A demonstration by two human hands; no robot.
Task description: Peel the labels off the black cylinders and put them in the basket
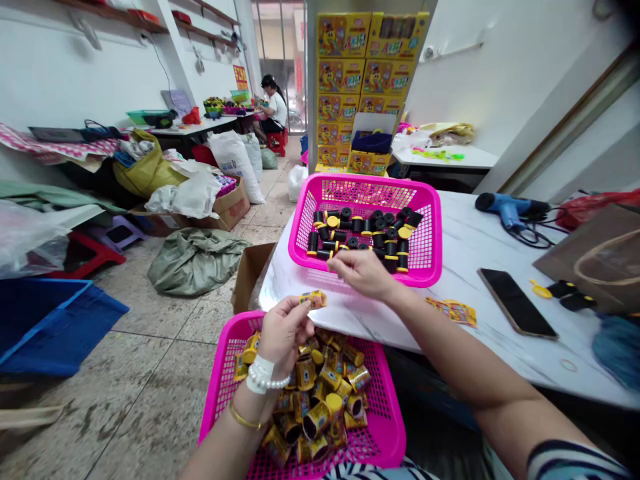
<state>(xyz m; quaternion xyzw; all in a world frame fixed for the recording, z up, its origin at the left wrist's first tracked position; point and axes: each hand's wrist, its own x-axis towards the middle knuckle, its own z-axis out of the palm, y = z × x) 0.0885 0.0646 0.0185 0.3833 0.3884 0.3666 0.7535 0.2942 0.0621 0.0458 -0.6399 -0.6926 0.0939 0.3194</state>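
Note:
Between the thumb and fingers of my left hand (287, 333) is a small yellow printed sleeve (313, 299), held above the lower basket. My right hand (363, 270) is over the near rim of the upper pink basket (430, 263), fingers curled together; whatever they hold, if anything, is hidden. Black cylinders with yellow ends (379, 238) lie loose in that basket. The lower pink basket (395, 427) holds many similar pieces wrapped in yellow printed sleeves (330, 380). More flat printed sleeves (453, 311) rest on the white table (450, 267), beneath my right forearm.
A phone (517, 303), a blue heat gun (513, 208) with its cable and a paper bag (595, 257) occupy the table's right side. Stacked yellow boxes (343, 87) stand behind. A blue crate (55, 327) and sacks line the left floor; another person (274, 107) sits far back.

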